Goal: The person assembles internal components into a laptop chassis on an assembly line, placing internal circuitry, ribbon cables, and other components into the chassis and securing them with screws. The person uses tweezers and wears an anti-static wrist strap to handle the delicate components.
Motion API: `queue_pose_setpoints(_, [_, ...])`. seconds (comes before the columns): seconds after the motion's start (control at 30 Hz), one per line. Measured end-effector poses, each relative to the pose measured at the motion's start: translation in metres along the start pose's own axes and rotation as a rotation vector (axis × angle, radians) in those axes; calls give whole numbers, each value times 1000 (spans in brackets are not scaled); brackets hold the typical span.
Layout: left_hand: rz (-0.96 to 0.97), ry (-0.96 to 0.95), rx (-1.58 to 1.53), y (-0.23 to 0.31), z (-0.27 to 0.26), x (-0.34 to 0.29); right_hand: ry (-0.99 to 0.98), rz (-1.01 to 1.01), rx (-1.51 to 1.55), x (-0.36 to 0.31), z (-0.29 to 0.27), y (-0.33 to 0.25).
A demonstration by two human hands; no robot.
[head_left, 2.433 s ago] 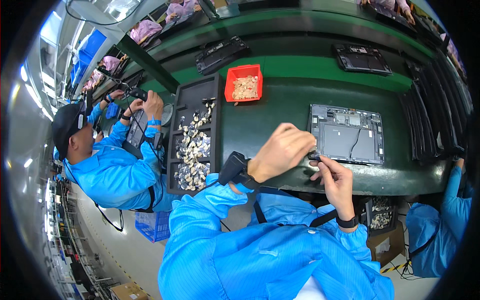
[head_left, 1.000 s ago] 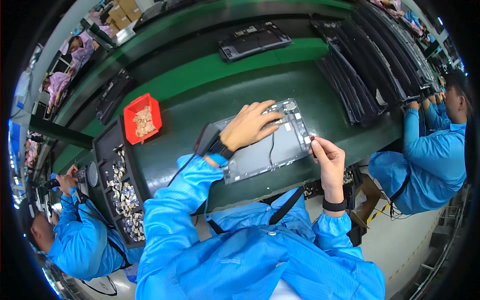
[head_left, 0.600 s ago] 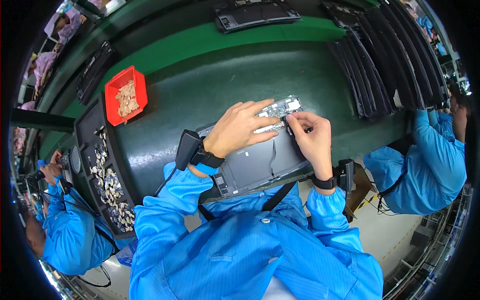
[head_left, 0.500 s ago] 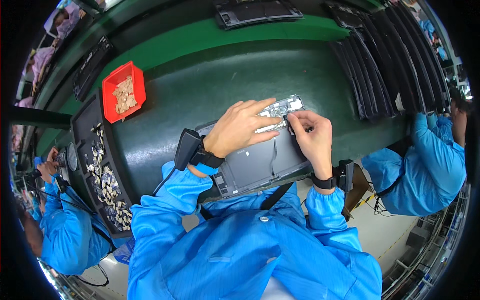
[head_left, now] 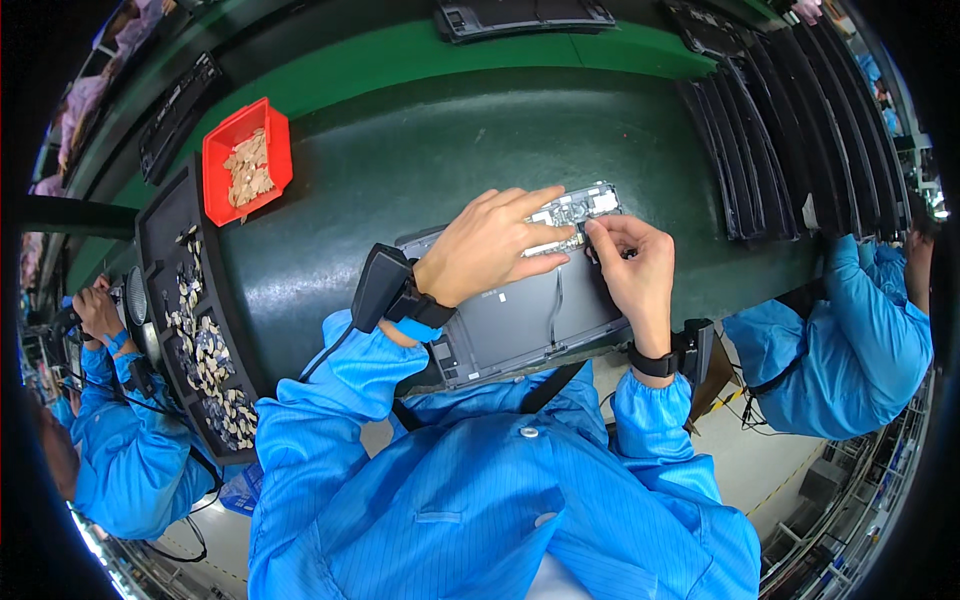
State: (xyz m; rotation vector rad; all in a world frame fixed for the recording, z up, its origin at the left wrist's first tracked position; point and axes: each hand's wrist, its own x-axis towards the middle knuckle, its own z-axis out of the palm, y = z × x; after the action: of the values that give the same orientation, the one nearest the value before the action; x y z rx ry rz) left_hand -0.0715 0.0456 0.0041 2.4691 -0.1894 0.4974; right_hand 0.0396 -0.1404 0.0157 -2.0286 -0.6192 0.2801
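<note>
A flat dark grey device casing (head_left: 520,325), like a tablet's open back, lies in front of me on the green bench. Along its far edge runs a circuit board (head_left: 603,202) with silver and white parts. My left hand (head_left: 475,250) rests over the casing's upper left, fingers stretched and spread across the board. At the board's right part, my right hand (head_left: 643,275) pinches with thumb and forefinger. A small dark piece seems to be at those fingertips, too small to name. A thin dark cable (head_left: 557,310) runs down the casing's middle.
On the left, a black tray (head_left: 245,375) holds many small dark and cream pieces, beside a red bin (head_left: 282,165) of tan pieces. Black panels (head_left: 790,140) stand in a row at the right. Another device casing (head_left: 525,15) lies at the back. People in blue work either side.
The whole view has shifted slightly. Both hands keep nearly the same place on the casing, the right still pinching at the board.
</note>
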Motion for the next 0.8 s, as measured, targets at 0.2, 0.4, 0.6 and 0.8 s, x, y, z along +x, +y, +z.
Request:
queue_pose_setpoints(0.2, [-9, -12, 7, 0, 2, 0, -9, -9, 32, 0, 1, 5])
queue_pose_setpoints(0.4, [-12, -16, 9, -1, 2, -1, -5, -11, 8, 0, 1, 1])
queue_pose_setpoints(0.6, [-17, -18, 0, -1, 2, -1, -7, -1, -11, 0, 1, -1])
queue_pose_setpoints(0.8, [-10, -19, 11, -2, 2, -1, -26, -9, -27, 1, -1, -2])
